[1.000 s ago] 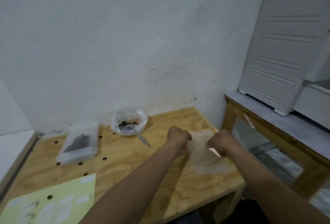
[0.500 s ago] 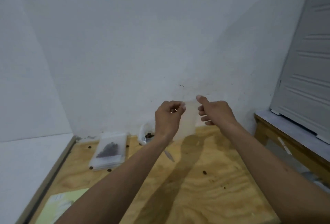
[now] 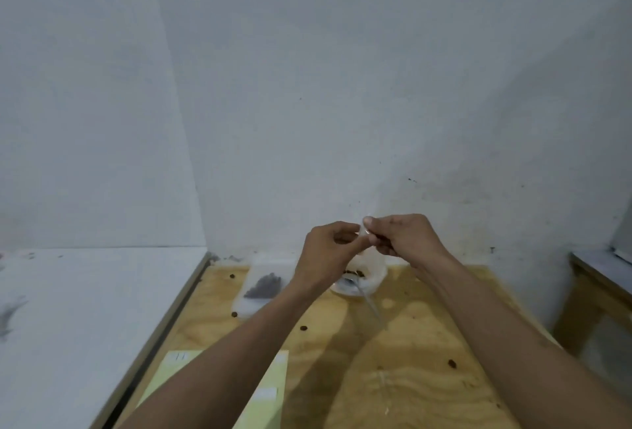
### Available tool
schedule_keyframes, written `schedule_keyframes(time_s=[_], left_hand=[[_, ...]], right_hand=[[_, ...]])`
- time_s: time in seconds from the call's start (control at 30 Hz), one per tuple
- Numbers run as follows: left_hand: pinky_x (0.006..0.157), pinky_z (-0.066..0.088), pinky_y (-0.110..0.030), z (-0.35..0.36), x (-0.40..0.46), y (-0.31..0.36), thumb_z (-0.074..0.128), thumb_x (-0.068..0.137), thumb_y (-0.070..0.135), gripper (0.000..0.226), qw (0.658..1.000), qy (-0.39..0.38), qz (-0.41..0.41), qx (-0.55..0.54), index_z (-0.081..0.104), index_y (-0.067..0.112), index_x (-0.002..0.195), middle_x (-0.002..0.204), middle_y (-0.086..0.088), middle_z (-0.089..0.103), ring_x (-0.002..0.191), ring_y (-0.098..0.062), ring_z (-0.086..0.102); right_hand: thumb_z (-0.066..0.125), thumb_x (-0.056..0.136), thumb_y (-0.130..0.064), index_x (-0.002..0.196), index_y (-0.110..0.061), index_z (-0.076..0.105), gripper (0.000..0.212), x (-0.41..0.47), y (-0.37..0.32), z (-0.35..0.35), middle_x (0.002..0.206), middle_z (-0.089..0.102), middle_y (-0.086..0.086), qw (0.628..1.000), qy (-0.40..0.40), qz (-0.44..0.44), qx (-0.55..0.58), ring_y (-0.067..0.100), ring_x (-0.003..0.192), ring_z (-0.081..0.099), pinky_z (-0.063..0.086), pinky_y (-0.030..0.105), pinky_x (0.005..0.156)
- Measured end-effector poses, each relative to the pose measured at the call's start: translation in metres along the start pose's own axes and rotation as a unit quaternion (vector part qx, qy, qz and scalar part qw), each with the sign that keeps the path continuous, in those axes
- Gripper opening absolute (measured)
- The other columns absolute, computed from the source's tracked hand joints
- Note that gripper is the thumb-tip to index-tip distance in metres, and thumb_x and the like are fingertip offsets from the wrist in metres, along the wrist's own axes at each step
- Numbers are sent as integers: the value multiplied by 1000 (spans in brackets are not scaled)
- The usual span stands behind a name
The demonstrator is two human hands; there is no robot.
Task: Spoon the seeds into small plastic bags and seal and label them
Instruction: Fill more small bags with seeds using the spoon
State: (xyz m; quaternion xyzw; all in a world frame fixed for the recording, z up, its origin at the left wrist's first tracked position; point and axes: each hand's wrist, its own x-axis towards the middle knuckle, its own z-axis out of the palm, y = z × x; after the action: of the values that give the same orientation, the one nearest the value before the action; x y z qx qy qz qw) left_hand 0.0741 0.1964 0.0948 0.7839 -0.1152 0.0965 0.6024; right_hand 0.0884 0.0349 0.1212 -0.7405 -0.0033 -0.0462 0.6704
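My left hand (image 3: 326, 250) and my right hand (image 3: 402, 237) meet in the air above the wooden table (image 3: 410, 377). Both pinch the top edge of a small clear plastic bag (image 3: 371, 262), which hangs down between them. Behind and below the bag stands a clear bowl (image 3: 372, 283) of dark seeds, with a spoon (image 3: 367, 302) leaning out of it toward me. A filled bag of seeds (image 3: 263, 286) lies on a pile of flat bags to the left of the bowl.
A pale yellow label sheet (image 3: 270, 391) lies at the table's near left. Loose seeds (image 3: 452, 363) dot the wood. A white surface (image 3: 85, 309) adjoins the table on the left, a second wooden table (image 3: 595, 278) stands at the right. The wall is close behind.
My hands lifted the empty bag off the table's right side and brought it up over the bowl. They have closed in on its top edge. The view swung left.
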Motion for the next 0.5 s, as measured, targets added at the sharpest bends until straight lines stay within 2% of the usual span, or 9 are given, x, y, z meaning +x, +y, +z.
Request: schedule_keyframes(time_s=[0.1,0.2,0.27,0.37,0.5], left_hand=[[81,62,-36,-9,0,-2,75,92,28,25,996,-27,-40,-79,78,5,102,91,-9,79,87,-27,76],[78,63,-39,-13,-1,-4,63,97,11,21,989,-22,-69,-125,75,-5,95,89,-22,76,86,-36,76],[73,64,-37,-14,-2,-6,61,99,9,19,992,-26,-60,-110,74,-5,97,87,-24,75,83,-35,76],[66,61,-30,-13,-2,-7,69,95,10,16,995,-38,-56,-69,71,1,108,83,-21,76,78,-32,77],[58,57,-21,-6,-2,-11,64,94,0,14,999,-3,-40,-8,74,-9,92,78,-24,74,65,-22,74]], right_hand=[[75,91,-22,87,-1,77,21,-2,9,4,72,73,6,999,-29,-36,-4,10,64,65,57,22,68],[71,94,-20,94,2,75,23,-4,15,7,73,74,7,997,-31,-66,-37,7,65,69,58,19,67],[70,95,-20,93,1,75,22,-4,18,7,75,76,8,995,-32,-75,-64,10,69,72,59,22,71],[67,97,-20,90,0,74,21,-4,20,7,82,78,10,990,-55,-72,-110,19,77,76,62,31,78],[59,99,-12,85,-2,67,19,-5,23,8,81,77,8,981,-59,-74,-172,22,76,77,63,40,81]])
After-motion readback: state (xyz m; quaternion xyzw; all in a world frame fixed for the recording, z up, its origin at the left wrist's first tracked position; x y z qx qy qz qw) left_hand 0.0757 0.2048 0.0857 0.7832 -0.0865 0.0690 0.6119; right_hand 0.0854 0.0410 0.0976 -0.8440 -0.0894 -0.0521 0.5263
